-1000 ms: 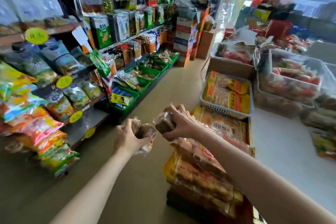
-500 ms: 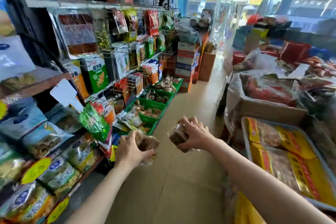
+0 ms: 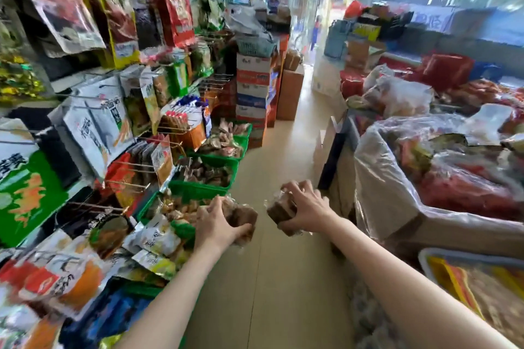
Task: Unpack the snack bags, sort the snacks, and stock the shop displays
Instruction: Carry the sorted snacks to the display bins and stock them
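My left hand (image 3: pixel 217 223) grips a clear packet of brown snacks (image 3: pixel 243 217) over the aisle floor, just right of the green baskets (image 3: pixel 198 189) on the low display. My right hand (image 3: pixel 306 208) grips a second clear packet of brown snacks (image 3: pixel 280 211) at the same height, a short gap from the first. Both arms reach forward along the aisle. The green baskets hold loose wrapped snacks.
Hanging snack bags (image 3: pixel 99 122) crowd the shelving on the left. Stacked cartons (image 3: pixel 253 93) stand at the aisle's far end. On the right, a plastic-lined cardboard box (image 3: pixel 397 201) of red packets and a tray of yellow packs (image 3: pixel 476 278) border the tan floor (image 3: pixel 283 278).
The view has advanced along the aisle and swung up. Both hands keep their packets and have come nearer the green baskets.
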